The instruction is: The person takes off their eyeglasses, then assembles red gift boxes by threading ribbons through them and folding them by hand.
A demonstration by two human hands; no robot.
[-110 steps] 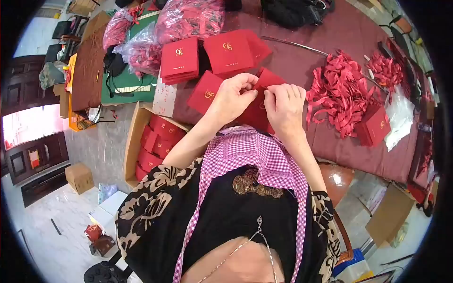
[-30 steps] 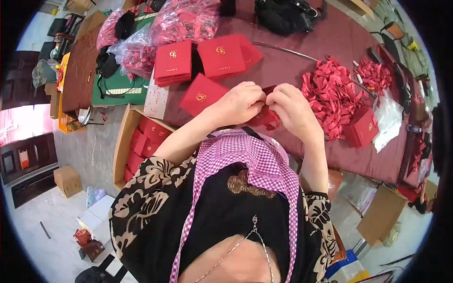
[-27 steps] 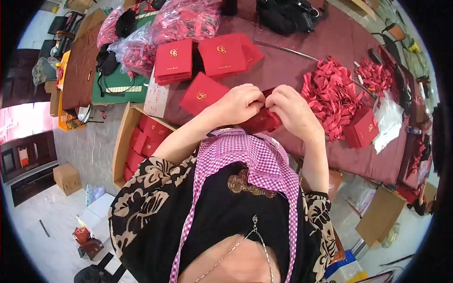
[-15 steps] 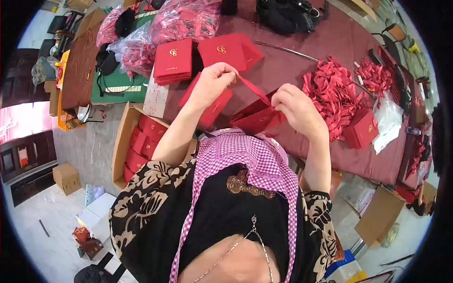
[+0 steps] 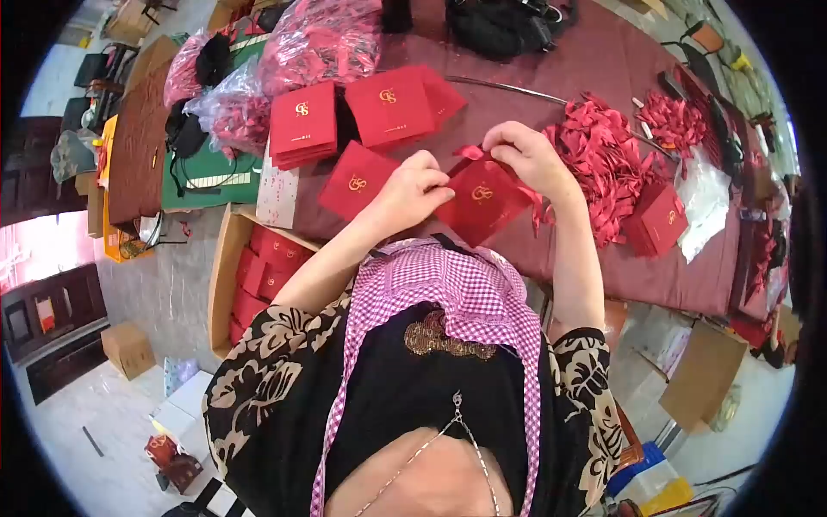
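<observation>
In the head view, the two hands are apart from each other, with one red bag (image 5: 482, 205) between them, just in front of the checked apron (image 5: 405, 280). The left hand (image 5: 407, 193) has its thumb and fingers closed on the left side of this bag. The right hand (image 5: 532, 160) is above its upper right side, and its fingertips pinch a red ribbon (image 5: 469, 152) at the upper edge. The gold letters of the bag face up. To the left of the left hand, another red bag (image 5: 353, 182) lies flat on the tablecloth (image 5: 517, 53), near a red stack (image 5: 303, 126). To the right of the right hand there is a heap of red ribbons (image 5: 600, 164).
</observation>
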